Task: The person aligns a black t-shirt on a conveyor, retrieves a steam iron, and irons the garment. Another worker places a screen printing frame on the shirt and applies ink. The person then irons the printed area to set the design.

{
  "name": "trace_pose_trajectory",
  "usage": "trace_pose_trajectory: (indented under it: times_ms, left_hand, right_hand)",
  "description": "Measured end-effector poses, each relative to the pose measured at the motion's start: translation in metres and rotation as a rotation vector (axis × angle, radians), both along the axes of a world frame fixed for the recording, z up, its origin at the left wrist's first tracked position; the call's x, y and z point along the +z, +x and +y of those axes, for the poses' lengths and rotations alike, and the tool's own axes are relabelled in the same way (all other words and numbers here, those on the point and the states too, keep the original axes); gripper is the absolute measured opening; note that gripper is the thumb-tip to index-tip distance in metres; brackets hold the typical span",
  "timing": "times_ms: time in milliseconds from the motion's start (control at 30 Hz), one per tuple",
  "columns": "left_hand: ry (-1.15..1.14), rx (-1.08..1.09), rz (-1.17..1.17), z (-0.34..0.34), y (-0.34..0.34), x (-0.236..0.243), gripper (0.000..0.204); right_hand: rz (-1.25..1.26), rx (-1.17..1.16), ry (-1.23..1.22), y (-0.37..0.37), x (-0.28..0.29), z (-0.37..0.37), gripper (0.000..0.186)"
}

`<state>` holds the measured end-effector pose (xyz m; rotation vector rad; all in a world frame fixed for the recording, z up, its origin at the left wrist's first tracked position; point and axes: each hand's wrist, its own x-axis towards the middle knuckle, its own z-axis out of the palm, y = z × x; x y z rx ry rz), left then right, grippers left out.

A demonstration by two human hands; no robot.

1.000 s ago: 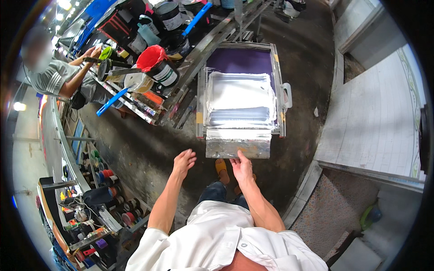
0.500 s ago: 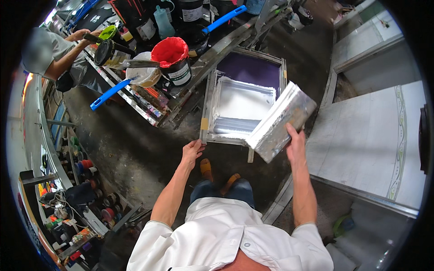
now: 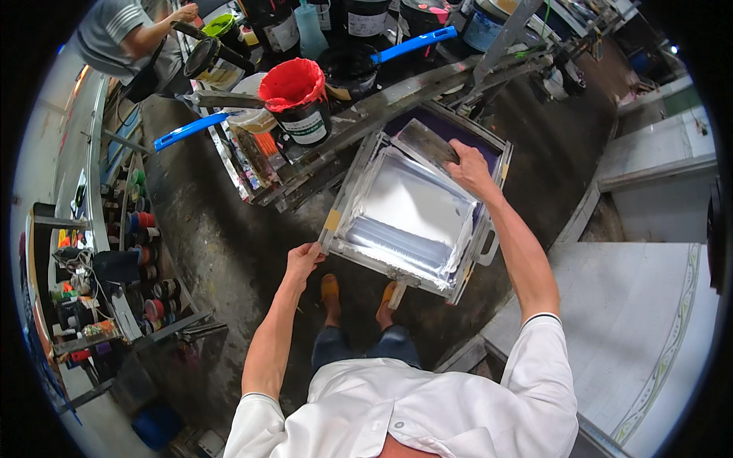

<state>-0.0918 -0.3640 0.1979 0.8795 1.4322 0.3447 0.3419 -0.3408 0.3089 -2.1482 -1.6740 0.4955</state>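
A screen-printing frame (image 3: 351, 189) lies tilted in front of me, with purple mesh showing at its far end and a sheet of white ink (image 3: 416, 200) across its middle. My left hand (image 3: 305, 259) is closed on the frame's near left corner, fingers pinching its edge. Near the far end, my right hand (image 3: 469, 169) is wrapped round a wide, ink-smeared squeegee (image 3: 422, 143), set down across the mesh. The squeegee's lower edge is hidden against the ink. Grey streaks cross the near part of the mesh.
On the left bench stand a red ink pot (image 3: 294, 95), a blue-handled spatula (image 3: 187, 131), another blue handle (image 3: 418, 44) and several black pots. A person (image 3: 126, 38) works at the far left. A pale tiled slab (image 3: 595, 305) lies right, shelves of small pots (image 3: 149, 267) left.
My right hand has carried the squeegee from beside the frame's near right corner to its far end, onto the mesh. The frame appears turned in view; my left hand still grips its corner.
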Motion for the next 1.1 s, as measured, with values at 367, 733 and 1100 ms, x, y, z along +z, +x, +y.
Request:
trace_pose_trajectory:
  times_ms: [367,733,1100]
  left_hand:
    - [0.032,0.003,-0.011,-0.005,0.005,0.000,0.027]
    - [0.095,-0.006,-0.071,-0.003,0.003,-0.002,0.028]
    - [0.151,-0.029,-0.020,-0.004,0.004,-0.002,0.027]
  right_hand:
    - [-0.095,0.097,0.022,0.004,-0.025,0.027,0.037]
    - [-0.094,0.114,-0.008,-0.039,-0.022,0.007,0.022]
    - [-0.115,0.162,-0.059,-0.074,-0.026,-0.020,0.023]
